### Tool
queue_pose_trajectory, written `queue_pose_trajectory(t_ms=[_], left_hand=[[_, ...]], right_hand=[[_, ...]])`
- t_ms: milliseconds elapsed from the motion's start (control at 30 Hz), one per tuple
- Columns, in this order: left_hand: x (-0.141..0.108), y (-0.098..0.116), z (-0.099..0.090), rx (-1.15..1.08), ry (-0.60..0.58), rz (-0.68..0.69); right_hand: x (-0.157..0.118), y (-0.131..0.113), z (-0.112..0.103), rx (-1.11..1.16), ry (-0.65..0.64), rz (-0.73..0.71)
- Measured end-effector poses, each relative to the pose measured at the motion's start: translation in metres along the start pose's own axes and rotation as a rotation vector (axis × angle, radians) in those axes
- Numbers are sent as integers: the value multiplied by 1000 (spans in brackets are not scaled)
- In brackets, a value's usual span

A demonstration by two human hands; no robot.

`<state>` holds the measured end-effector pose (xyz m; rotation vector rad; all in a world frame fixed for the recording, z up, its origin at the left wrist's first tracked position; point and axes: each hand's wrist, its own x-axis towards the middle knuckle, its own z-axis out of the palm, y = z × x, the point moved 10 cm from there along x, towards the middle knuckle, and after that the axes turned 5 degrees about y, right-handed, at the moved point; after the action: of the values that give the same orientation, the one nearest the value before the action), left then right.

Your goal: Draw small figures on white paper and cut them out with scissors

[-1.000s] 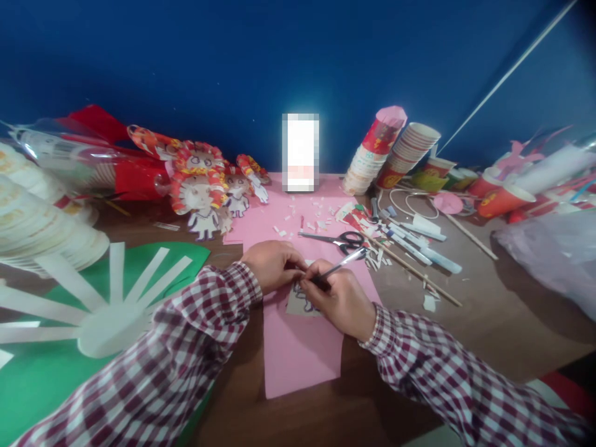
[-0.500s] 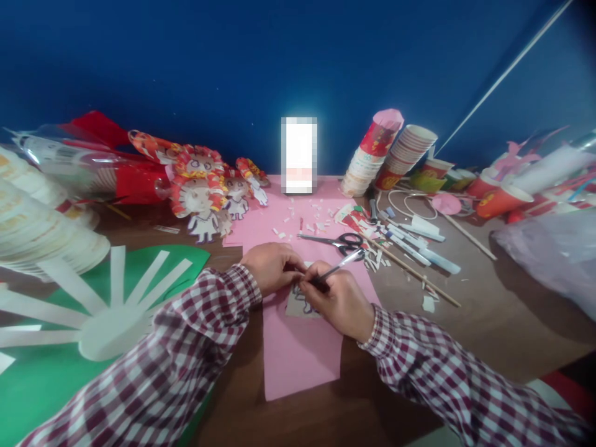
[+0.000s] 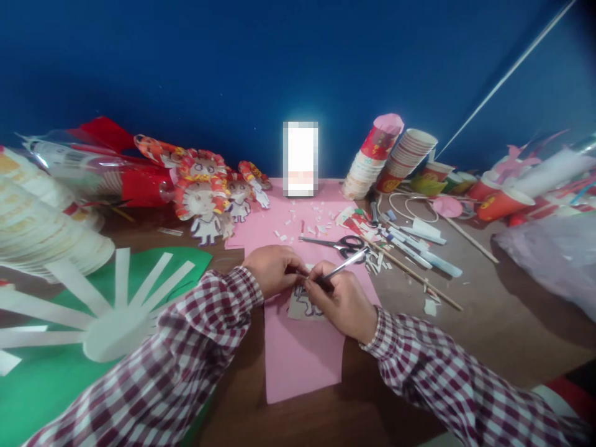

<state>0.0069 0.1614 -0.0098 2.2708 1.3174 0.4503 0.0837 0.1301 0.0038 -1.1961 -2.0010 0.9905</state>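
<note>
My right hand [image 3: 347, 301] has a pen [image 3: 343, 264] tucked in it, its clear barrel slanting up to the right. The thumb and forefinger of that hand are pinched together against the fingertips of my left hand [image 3: 274, 271]. My left fingers are closed too; whatever they pinch is too small or hidden to make out. Beneath both hands lies a greyish piece of paper [image 3: 302, 308] with a figure drawn in dark outline, its upper part partly covered. It rests on a pink sheet [image 3: 302, 366]. Black-handled scissors [image 3: 321, 240] lie just beyond my hands.
Paper scraps, markers [image 3: 410, 251] and a wooden stick [image 3: 419, 276] lie to the right. Stacked paper cups [image 3: 367, 161] stand behind. Cut-out paper figures [image 3: 205, 198] lean at left, near a green sheet [image 3: 186, 264] bearing a white cut cup [image 3: 112, 335]. A blurred bright rectangle [image 3: 300, 158] stands at the back.
My hands stay together over the drawing with only slight finger movement, and the pen is still in my right hand. The whole view has shifted a little.
</note>
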Motion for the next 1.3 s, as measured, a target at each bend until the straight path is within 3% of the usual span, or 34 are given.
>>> queue_pose_trajectory(t_ms=[1300], left_hand=[[0,-3,0,11,24,-21]], right_hand=[[-2,4,5,-36,10,15]])
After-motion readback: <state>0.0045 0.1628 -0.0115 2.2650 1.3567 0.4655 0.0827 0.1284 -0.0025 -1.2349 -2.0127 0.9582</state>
